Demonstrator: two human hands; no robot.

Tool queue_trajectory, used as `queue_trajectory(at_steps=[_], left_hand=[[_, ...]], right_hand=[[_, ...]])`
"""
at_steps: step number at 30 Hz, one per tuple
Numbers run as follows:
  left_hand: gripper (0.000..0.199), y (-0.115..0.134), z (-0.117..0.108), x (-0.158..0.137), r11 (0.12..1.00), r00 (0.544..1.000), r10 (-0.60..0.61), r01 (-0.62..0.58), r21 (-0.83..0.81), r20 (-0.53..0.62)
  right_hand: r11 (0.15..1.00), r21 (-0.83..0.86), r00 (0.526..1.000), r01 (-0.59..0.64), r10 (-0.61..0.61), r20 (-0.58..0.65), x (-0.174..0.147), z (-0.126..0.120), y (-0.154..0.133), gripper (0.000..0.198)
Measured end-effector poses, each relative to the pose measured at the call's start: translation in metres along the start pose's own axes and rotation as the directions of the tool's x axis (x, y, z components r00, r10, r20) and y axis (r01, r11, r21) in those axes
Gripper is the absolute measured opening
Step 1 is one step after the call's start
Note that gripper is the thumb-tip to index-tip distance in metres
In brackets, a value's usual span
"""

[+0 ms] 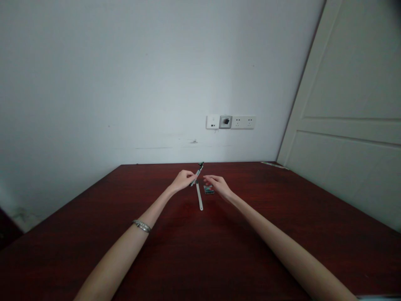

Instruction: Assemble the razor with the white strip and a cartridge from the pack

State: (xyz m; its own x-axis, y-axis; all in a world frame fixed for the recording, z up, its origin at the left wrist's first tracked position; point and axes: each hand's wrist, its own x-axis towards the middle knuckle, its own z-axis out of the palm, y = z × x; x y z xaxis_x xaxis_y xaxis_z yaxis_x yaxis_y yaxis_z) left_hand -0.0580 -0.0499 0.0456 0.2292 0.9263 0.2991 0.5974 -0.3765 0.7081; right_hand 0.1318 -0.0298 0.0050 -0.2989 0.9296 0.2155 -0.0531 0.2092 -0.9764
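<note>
Head cam's all I'm watching from my end: left hand (183,180) has a razor-like tool (198,172) pinched in its fingers, dark head tipped up and away, held over the dark red table (200,251). Right hand (221,186) is loosely curled beside a little clear case (209,191), can't tell if it's gripping anything. Pale flat stick (199,197) lies between the forearms, far end near the tool
</note>
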Motion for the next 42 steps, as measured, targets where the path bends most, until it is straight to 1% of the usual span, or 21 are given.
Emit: queue_trajectory(at_steps=[2,4,8,11,13,15,17,19,21,23,26,27,29,31,33,36,39,42], left_hand=[[0.039,0.008,0.006,-0.002,0.995,0.999,0.030,-0.026,-0.092,0.043],[0.039,0.014,0.011,-0.003,0.987,0.994,0.048,-0.032,-0.158,0.096],[0.037,0.016,0.021,-0.005,0.977,0.982,0.067,-0.028,-0.212,0.179],[0.038,0.014,0.023,-0.005,0.975,0.972,0.090,-0.042,-0.219,0.217],[0.039,0.013,0.023,-0.006,0.974,0.965,0.101,-0.047,-0.220,0.242],[0.036,0.010,0.020,-0.006,0.970,0.958,0.095,-0.028,-0.241,0.272],[0.034,0.005,0.016,-0.005,0.957,0.956,0.052,0.034,-0.287,0.288],[0.037,-0.002,0.012,-0.003,0.920,0.964,-0.045,0.142,-0.365,0.262],[0.039,-0.009,0.009,0.001,0.830,0.965,-0.156,0.245,-0.502,0.213],[0.040,-0.012,0.007,0.005,0.677,0.952,-0.225,0.306,-0.669,0.208],[0.042,-0.010,0.007,0.014,0.434,0.933,-0.243,0.348,-0.831,0.264],[0.043,-0.007,0.008,0.018,0.373,0.928,-0.244,0.357,-0.856,0.281],[0.048,-0.001,0.012,0.025,0.281,0.919,-0.248,0.370,-0.885,0.305],[0.053,0.004,0.017,0.032,0.202,0.911,-0.246,0.383,-0.901,0.332],[0.056,0.007,0.023,0.038,0.118,0.911,-0.205,0.385,-0.915,0.357],[0.061,0.007,0.031,0.042,0.021,0.914,-0.135,0.388,-0.921,0.382],[0.064,0.006,0.037,0.041,-0.018,0.925,-0.093,0.369,-0.929,0.369],[0.066,0.007,0.042,0.036,-0.024,0.930,-0.100,0.353,-0.935,0.353]], right_hand=[[0.992,0.128,1.000,-0.021,0.018,0.026,-0.003,0.005,-0.005,0.034],[0.977,0.211,0.999,-0.012,0.004,0.041,-0.007,0.008,-0.011,0.035],[0.954,0.298,0.999,0.037,-0.037,-0.006,-0.012,0.011,-0.017,0.036],[0.960,0.269,0.997,0.079,-0.073,-0.033,-0.011,0.010,-0.016,0.032],[0.970,0.216,0.993,0.116,-0.106,-0.055,-0.010,0.008,-0.016,0.030],[0.977,0.151,0.986,0.151,-0.138,-0.094,-0.009,0.006,-0.017,0.029],[0.978,0.117,0.982,0.173,-0.162,-0.100,-0.009,0.003,-0.019,0.029],[0.975,0.127,0.983,0.180,-0.172,-0.070,-0.010,0.001,-0.022,0.028],[0.970,0.171,0.984,0.175,-0.170,-0.049,-0.013,0.001,-0.024,0.029],[0.958,0.249,0.990,0.140,-0.130,-0.055,-0.016,0.005,-0.025,0.031],[0.912,0.407,0.998,0.056,-0.040,-0.047,-0.021,0.016,-0.026,0.035],[0.893,0.450,0.999,0.027,-0.016,-0.028,-0.023,0.020,-0.026,0.036],[0.864,0.502,0.999,-0.042,0.033,0.027,-0.026,0.027,-0.026,0.037],[0.845,0.517,0.990,-0.135,0.095,0.103,-0.028,0.032,-0.026,0.039],[0.828,0.517,0.974,-0.215,0.146,0.173,-0.030,0.034,-0.024,0.042],[0.805,0.519,0.955,-0.287,0.195,0.224,-0.033,0.038,-0.023,0.044],[0.787,0.517,0.941,-0.337,0.259,0.219,-0.036,0.042,-0.021,0.044],[0.793,0.512,0.944,-0.330,0.281,0.173,-0.039,0.046,-0.018,0.044]])
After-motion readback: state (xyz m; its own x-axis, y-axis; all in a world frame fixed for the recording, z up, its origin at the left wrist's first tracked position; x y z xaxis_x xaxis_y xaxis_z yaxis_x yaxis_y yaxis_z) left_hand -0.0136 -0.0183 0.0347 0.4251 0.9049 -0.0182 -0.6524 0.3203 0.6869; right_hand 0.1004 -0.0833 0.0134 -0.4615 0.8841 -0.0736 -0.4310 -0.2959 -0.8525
